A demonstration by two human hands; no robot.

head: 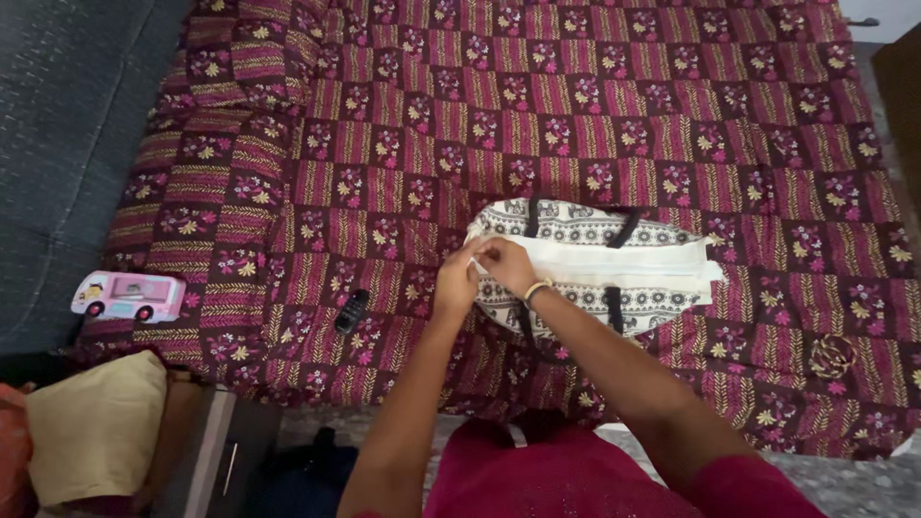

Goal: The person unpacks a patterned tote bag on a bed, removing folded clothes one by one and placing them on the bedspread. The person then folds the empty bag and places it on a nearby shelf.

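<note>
**Both hands at the end of the bag**

My left hand (457,280) and right hand (506,266) meet at the left end of the bag (597,265), fingers pinched shut on its white top edge. The bag lies flat on the patterned bedspread (595,105). Left of the bag rests a dark remote (351,312); farther left, a pink toy bus (129,295).

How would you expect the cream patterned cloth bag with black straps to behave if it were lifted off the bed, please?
The cream patterned cloth bag with black straps lies flat and soft-edged on the maroon floral bedspread, so it would probably sag and fold rather than hold shape. It looks thin, so likely light. Both hands, the left hand and right hand, meet at its left end; lifted there, the far end may droop.
</note>
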